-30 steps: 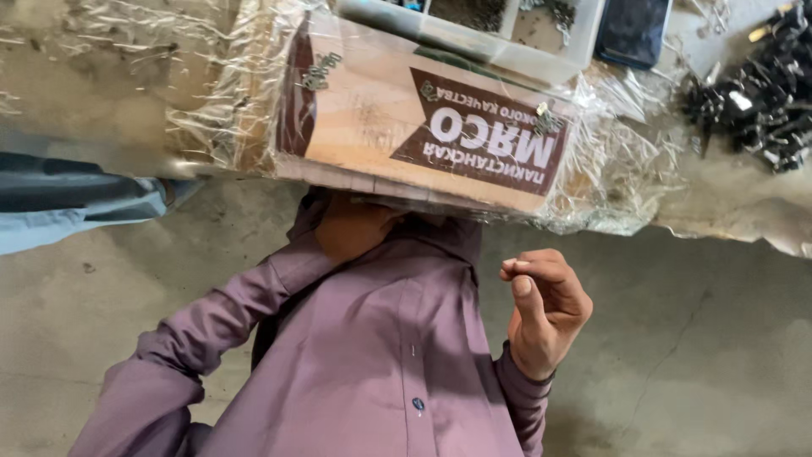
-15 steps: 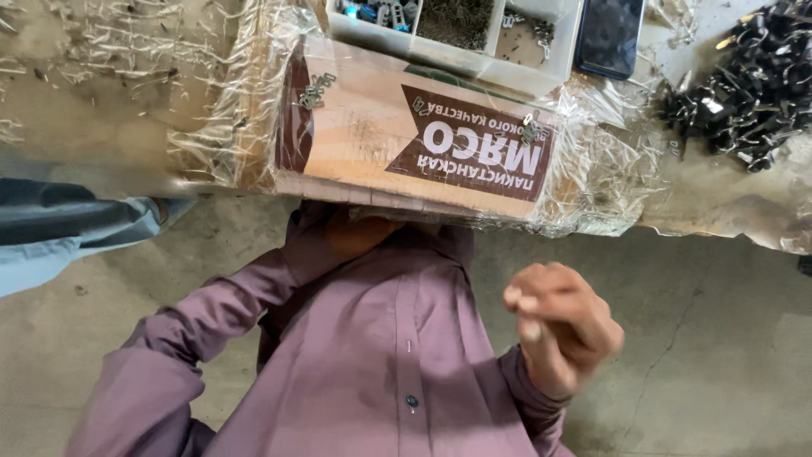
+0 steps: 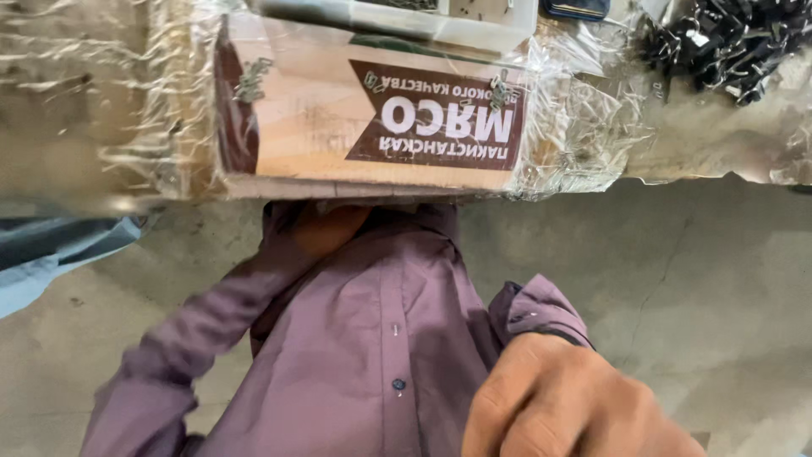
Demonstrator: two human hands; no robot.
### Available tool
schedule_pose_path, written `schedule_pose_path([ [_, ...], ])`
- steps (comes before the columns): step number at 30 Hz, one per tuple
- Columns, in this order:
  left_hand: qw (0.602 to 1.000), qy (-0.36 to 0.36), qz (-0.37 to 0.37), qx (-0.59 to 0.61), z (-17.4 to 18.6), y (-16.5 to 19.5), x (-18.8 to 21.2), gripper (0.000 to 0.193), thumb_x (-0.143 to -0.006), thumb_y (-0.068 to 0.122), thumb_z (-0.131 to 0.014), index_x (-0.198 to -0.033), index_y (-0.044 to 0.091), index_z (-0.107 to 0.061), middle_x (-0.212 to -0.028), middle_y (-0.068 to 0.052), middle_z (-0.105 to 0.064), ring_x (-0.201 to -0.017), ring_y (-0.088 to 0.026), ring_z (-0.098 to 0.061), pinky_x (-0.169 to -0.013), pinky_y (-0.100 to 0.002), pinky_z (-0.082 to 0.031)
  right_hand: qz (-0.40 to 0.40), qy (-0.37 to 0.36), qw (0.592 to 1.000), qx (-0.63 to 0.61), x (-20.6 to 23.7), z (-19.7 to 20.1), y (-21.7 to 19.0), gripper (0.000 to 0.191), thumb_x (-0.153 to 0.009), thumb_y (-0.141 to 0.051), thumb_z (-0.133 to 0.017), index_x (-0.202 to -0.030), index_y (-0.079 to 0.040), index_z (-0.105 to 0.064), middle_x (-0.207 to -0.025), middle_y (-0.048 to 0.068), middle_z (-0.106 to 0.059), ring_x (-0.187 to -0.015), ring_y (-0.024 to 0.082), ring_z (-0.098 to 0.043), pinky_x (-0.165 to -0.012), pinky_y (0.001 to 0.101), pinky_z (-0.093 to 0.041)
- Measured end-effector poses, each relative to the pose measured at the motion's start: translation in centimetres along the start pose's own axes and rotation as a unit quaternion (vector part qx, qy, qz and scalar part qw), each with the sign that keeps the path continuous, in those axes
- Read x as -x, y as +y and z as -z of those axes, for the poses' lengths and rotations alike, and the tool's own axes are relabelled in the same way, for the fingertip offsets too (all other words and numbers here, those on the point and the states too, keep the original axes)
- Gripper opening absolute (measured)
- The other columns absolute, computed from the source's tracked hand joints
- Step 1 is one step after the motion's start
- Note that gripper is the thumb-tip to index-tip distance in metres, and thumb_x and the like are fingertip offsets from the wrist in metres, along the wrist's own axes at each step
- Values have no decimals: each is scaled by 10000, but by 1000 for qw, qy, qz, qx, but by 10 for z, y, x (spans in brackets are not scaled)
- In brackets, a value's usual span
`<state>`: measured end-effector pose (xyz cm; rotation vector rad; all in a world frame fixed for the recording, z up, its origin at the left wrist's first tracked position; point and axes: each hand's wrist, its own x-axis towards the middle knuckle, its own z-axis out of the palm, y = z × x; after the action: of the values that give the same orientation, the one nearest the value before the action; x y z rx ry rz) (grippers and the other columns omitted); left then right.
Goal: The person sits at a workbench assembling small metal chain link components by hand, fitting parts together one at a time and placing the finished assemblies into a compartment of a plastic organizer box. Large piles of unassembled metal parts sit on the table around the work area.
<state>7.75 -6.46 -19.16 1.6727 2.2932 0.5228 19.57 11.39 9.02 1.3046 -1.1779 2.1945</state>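
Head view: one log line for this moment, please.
left hand: tucked under cardboard sheet edge, grip hidden | right hand: close to camera, curled, nothing seen held | shirt: purple | clips: dark pile, top right

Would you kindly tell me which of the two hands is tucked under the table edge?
The left hand, reaching beneath the cardboard sheet; the right hand is raised near the camera.

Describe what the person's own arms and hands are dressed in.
Both arms wear long sleeves of a mauve-purple button-up shirt with small dark buttons down the front. The right sleeve ends in a buttoned cuff at the wrist, with a dark band showing at its edge. The right hand is bare: no glove or ring visible. The left sleeve is blurred; the left hand also looks bare.
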Motion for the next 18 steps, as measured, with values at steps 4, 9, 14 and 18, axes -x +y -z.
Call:
schedule_pose_path([
  [4, 960, -28, 200, 192, 31, 13, 34, 362, -965, 183, -545, -1292, 90, -670, -1114, -182, -691, -977, -351, -687, -844, -436, -569, -33, 73, 997, -3, 2, 20, -4, 235, -1000, -122, -464, -783, -178, -532, -747, 46, -612, -676, 245, -700, -595, 396, -639],
  [9, 926, 61, 102, 359, 129, 48, 50, 332, -788, 17, -675, -1106, 111, -691, -1024, -105, -687, -871, -291, -726, -779, -398, -599, -77, 227, 969, 66, 9, 44, -5, 56, -995, -162, -600, -1039, -161, -634, -900, 35, -671, -720, 171, -686, -620, 319, -574],
  [14, 944, 248, 7, 218, 188, 48, -7, 302, -892, -7, -690, -1189, 30, -652, -1149, -134, -663, -1038, -317, -678, -849, -410, -568, -121, 388, 890, 206, 41, 42, 11, 252, -978, -114, -703, -1225, -68, -678, -864, 71, -660, -667, 121, -585, -592, 296, -501],
  [18, 971, 237, 19, 32, 193, 20, -52, 365, -864, 18, -683, -1228, 7, -668, -1147, -131, -668, -1014, -272, -677, -880, -407, -575, -132, 392, 871, 265, 55, 48, 17, 237, -986, -85, -691, -1215, -26, -672, -862, 100, -657, -687, 142, -594, -609, 306, -500],
])
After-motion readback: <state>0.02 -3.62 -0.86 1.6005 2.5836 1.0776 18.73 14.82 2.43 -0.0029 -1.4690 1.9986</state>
